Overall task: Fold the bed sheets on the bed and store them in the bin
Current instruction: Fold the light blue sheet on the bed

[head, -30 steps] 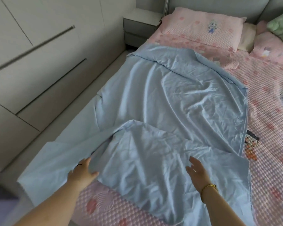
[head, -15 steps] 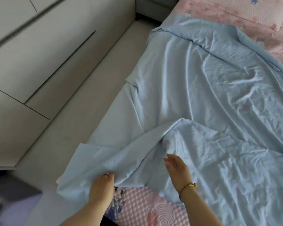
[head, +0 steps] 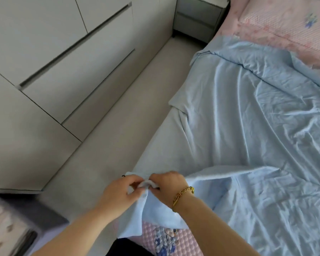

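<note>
A light blue bed sheet (head: 248, 126) lies rumpled over the pink quilted bed (head: 183, 242), its left side hanging over the bed's edge. At the near left corner of the bed both hands meet on one corner of the sheet. My left hand (head: 120, 193) pinches the bunched corner, and my right hand (head: 167, 185), with a gold bracelet on the wrist, grips the same corner from the right. The cloth hangs down between my forearms. A bin (head: 11, 228) with folded fabric inside shows blurred at the lower left.
White wardrobe fronts with long groove handles (head: 50, 74) line the left side. A strip of pale floor (head: 103, 145) runs between wardrobe and bed. A grey nightstand (head: 196, 17) stands at the far end, and a pink pillow (head: 288, 17) lies at the head.
My view swung left and down. Both hands came together at the sheet's near left corner and took hold of it; earlier they were apart on the cloth.
</note>
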